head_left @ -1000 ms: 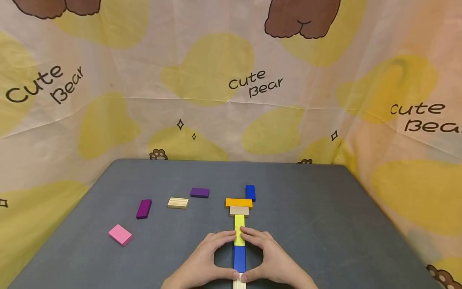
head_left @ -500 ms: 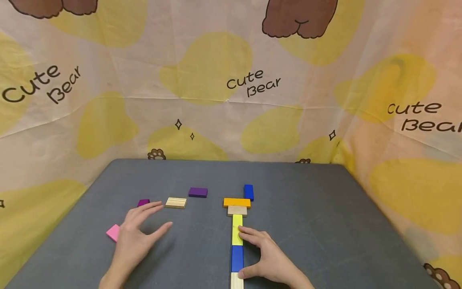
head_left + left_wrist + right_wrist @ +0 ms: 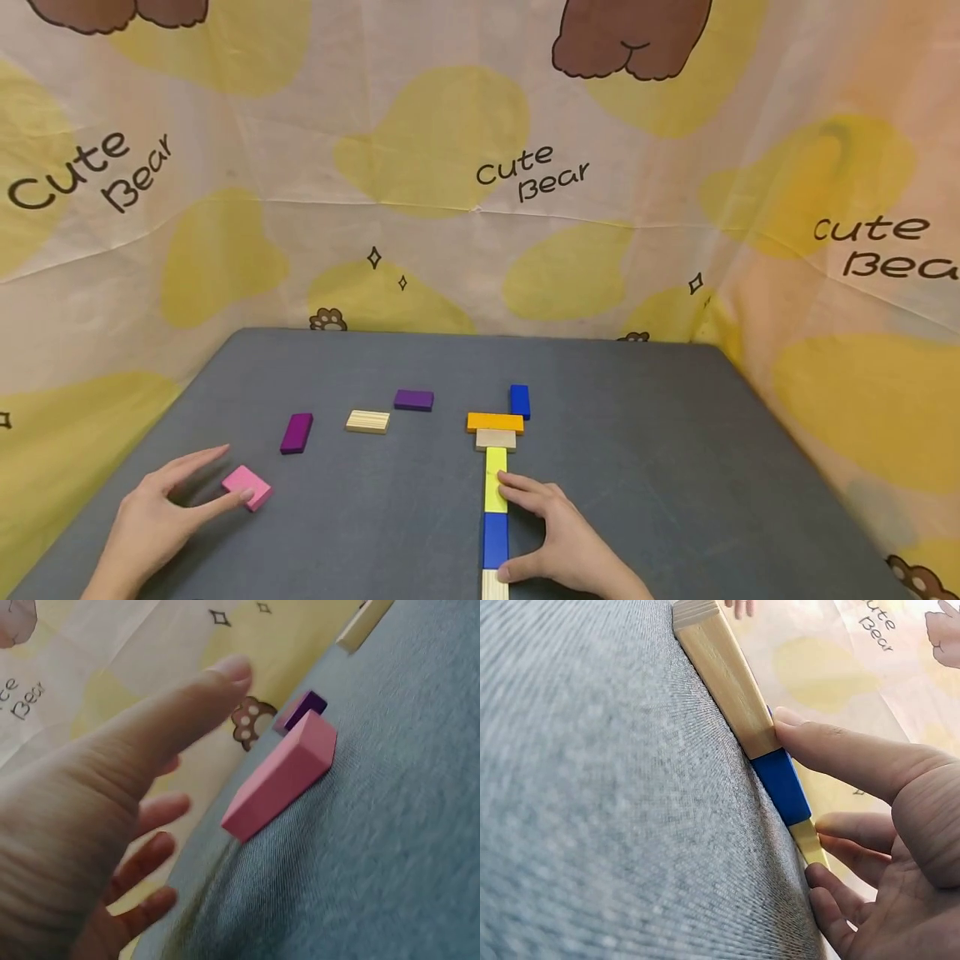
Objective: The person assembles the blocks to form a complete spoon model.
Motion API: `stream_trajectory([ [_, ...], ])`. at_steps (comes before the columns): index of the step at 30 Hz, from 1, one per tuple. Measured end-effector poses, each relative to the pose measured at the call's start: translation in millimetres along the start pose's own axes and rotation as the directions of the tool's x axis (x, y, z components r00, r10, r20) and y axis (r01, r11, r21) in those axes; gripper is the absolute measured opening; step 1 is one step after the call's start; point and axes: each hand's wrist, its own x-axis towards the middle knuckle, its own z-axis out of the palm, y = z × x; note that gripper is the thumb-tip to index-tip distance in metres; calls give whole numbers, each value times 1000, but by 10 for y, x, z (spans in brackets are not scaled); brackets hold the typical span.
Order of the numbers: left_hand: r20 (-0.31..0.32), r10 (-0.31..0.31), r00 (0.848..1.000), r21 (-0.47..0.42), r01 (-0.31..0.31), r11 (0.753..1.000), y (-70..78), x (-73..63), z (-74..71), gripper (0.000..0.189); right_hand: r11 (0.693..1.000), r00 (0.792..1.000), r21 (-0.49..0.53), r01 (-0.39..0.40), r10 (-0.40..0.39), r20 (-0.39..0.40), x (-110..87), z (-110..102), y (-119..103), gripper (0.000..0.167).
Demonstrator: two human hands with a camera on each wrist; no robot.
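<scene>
At the left of the head view my left hand [image 3: 161,508] is spread beside a pink block [image 3: 247,487]. Its thumb tip overlaps that block there, while the left wrist view has the thumb [image 3: 180,716] above the pink block [image 3: 281,776], with a gap. My right hand [image 3: 562,533] rests against the right side of a straight row of blocks. The thumb touches a pale wooden block [image 3: 724,682], the fingertips lie along a yellow block [image 3: 496,479], and a blue block [image 3: 496,540] sits between those two. A short beige block [image 3: 496,440] and an orange block [image 3: 495,423] lie crosswise at the far end.
Another blue block [image 3: 520,402] touches the orange one's far side. Left of the row lie a dark purple block [image 3: 414,401], a striped wooden block [image 3: 367,422] and a magenta block [image 3: 297,433]. A patterned cloth [image 3: 427,150] encloses the grey table [image 3: 637,433].
My left hand has left the row and swung left, passing over the magenta block, to the pink block. The right hand stays at the row, and the blocks lie as before.
</scene>
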Motion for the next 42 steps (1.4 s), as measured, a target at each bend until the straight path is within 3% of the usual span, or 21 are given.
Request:
stream_trajectory([
  [5,156,-32,987,14,30,999,-14,15,13,87,1000,1000,13,-24,23,13,3,3,1,89],
  [7,190,-37,981,19,34,999,-20,27,26,90,1000,1000,13,-27,27,15,3,4,3,88],
  [14,227,-81,971,60,69,996,-72,52,46,92,1000,1000,-5,-20,20,13,4,-1,3,89],
  [23,195,-43,980,101,24,995,-73,88,41,91,1000,1000,9,-25,25,13,8,-1,6,89],
  [30,179,-47,983,108,28,994,-36,82,54,91,1000,1000,12,-15,15,9,11,6,14,88],
  [36,89,25,996,78,-32,996,-31,59,100,82,1000,1000,5,-15,15,8,7,3,13,89],
  [42,-12,67,998,66,-66,996,-21,39,153,77,1000,1000,3,-14,14,9,4,3,15,88],
])
